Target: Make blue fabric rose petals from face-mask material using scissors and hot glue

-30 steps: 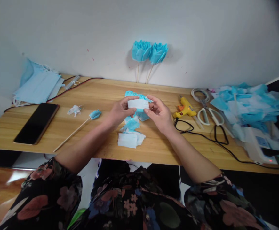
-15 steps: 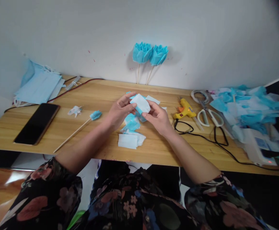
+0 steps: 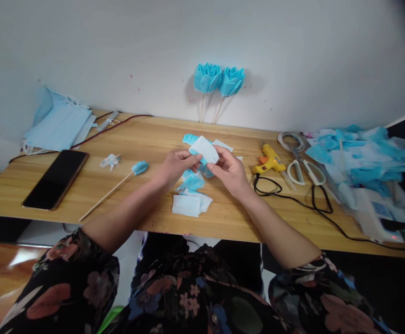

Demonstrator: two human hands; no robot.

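Observation:
A small petal-shaped fabric piece [image 3: 205,149], white on its upper face, is held over the middle of the table. My left hand [image 3: 179,166] pinches its lower left edge, with the fingers curled in. On the other side my right hand [image 3: 231,170] grips it, thumb in front and fingers behind. Below the hands lie several cut fabric pieces [image 3: 186,205] in white and blue. Left of my left hand rests a wooden stick [image 3: 107,196] with a small blue bud [image 3: 140,167] at its tip.
Two blue fabric flowers [image 3: 207,78] on sticks lean on the wall. To the right are a yellow glue gun [image 3: 271,160], scissors [image 3: 305,171], a tape roll [image 3: 290,140] and a scrap pile [image 3: 362,153]. To the left lie a phone [image 3: 55,178] and face masks [image 3: 58,124].
The fingers of my left hand have curled in and dropped from the top of the piece to its lower left edge. My right hand keeps its grip.

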